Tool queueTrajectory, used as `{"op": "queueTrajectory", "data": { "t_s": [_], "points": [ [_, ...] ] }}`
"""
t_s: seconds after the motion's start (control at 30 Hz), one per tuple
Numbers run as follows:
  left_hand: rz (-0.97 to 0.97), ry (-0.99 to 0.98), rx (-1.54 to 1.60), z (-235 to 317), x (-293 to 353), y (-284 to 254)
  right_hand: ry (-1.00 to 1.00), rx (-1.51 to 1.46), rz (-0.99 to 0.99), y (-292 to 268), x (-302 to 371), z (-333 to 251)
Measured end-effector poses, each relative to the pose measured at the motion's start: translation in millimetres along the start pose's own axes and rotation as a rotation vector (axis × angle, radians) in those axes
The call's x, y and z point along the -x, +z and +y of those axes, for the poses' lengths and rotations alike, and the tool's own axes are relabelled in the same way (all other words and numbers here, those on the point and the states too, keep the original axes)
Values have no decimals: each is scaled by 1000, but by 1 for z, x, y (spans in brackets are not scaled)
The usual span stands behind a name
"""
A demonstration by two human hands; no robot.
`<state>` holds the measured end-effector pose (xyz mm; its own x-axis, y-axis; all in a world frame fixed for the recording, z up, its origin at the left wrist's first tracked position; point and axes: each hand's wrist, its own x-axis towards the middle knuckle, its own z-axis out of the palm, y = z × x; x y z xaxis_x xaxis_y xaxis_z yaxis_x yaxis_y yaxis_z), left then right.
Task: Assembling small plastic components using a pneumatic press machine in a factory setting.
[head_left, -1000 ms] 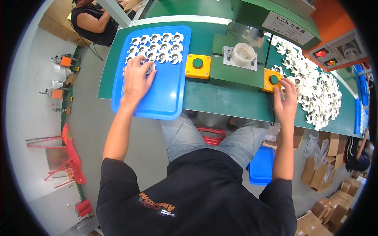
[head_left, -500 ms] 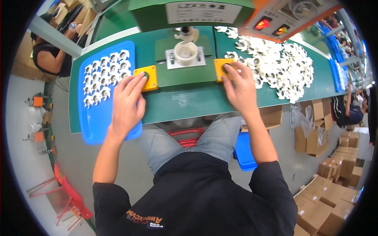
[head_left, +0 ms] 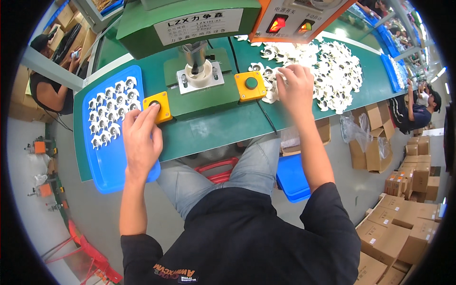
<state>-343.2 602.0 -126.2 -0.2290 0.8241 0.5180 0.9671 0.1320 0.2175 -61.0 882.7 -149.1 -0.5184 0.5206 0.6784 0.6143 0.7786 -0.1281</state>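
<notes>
My left hand (head_left: 142, 142) rests with its fingers outstretched on the left yellow button box (head_left: 164, 110), fingertips on the button; it grips nothing. My right hand (head_left: 298, 90) is off to the right of the other yellow button box (head_left: 244, 93), whose green button (head_left: 251, 83) is uncovered. Its fingers bend down over the near-left edge of a heap of white bladed impellers (head_left: 335, 71), thumb apart, with no part visibly held. Between the boxes stands a green press (head_left: 190, 23). Its metal ram (head_left: 194, 53) is down in a white round holder (head_left: 202, 78) on a metal plate.
A blue tray (head_left: 105, 173) with rows of white impellers lies at left, overhanging the table (head_left: 209, 130) edge. An orange control box (head_left: 280, 35) with lit switches stands beside the press. Cardboard boxes (head_left: 370, 137) are on the floor at right. Other people work at far left and right.
My right hand has left the right button and moved right to the impeller heap. The ram has come down into the holder. My left hand stays on its button; the view has shifted.
</notes>
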Motion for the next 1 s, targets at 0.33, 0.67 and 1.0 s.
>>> {"op": "queueTrajectory", "data": {
  "t_s": [0.33,0.67,1.0],
  "points": [
    [111,-74,246,21,-35,-2,-142,172,-201,7,-13,25],
    [138,-341,605,48,-107,22,-315,-113,110,-41,-32,-27],
    [65,-321,420,34,-101,27,-677,-260,198,-25,-65,-86]
  ]
}}
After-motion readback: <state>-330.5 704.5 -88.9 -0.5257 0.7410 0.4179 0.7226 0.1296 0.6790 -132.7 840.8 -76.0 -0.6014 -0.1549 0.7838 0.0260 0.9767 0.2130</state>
